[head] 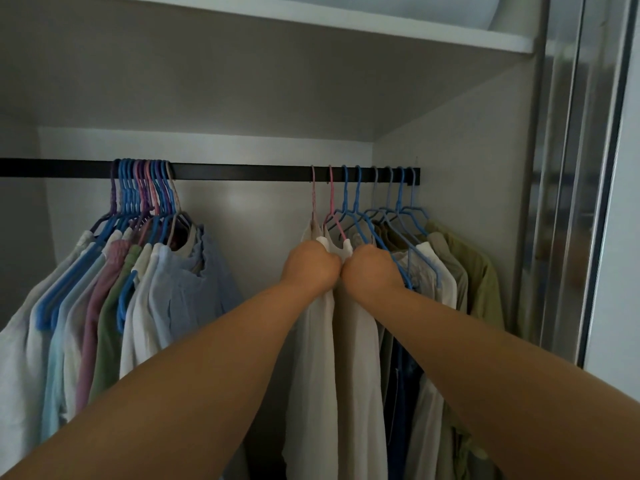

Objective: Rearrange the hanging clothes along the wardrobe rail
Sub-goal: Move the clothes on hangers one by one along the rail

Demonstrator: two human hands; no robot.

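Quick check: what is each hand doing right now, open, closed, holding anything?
Left hand: closed on the cream garment at its shoulder.
Right hand: closed on the neighbouring white garment at its shoulder.

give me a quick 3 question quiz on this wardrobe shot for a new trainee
1. True or false: the black rail has a bare stretch between two groups of hangers.
2. Multiple choice: the left hand and right hand are A) on the top shelf, B) closed on pale garments at the left end of the right-hand group, C) on the green shirt by the wall.
3. Fill in: the hanger hook just above the left hand is ____ in colour.

Key
1. True: the packed left group and the right group are apart.
2. B
3. Pink
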